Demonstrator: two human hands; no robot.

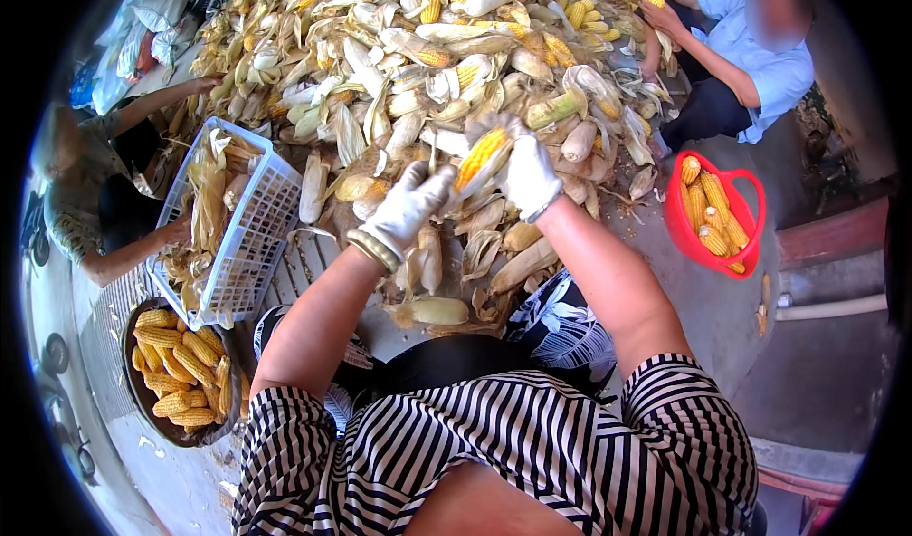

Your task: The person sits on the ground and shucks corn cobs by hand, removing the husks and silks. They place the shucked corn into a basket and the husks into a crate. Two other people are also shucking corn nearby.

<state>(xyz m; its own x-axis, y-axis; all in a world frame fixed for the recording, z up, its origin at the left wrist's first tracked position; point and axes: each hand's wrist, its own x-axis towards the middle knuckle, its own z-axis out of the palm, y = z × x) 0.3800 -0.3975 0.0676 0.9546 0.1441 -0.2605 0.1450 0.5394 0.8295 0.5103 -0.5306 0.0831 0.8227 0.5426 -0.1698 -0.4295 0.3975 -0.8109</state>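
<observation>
A partly husked ear of corn (483, 157), its yellow kernels bared, is up in front of me over the pile. My right hand (526, 169), in a white work glove, is closed around the ear and its pale husk. At the ear's lower left end is my left hand (417, 201), also gloved, its fingers curled. Blur hides whether those fingers grip the husk or only touch it. Beneath both hands spreads a large heap of corn in dry husks (399, 115). One pale green husked ear (429, 311) lies close to my lap.
To my left, a white plastic crate (246, 229) of husks stands tilted beside a round basket (146, 415) of bare cobs. One person (92, 179) reaches into the crate. At right, a red tub (757, 201) holds cobs. Another person (748, 73) holds an ear beyond it.
</observation>
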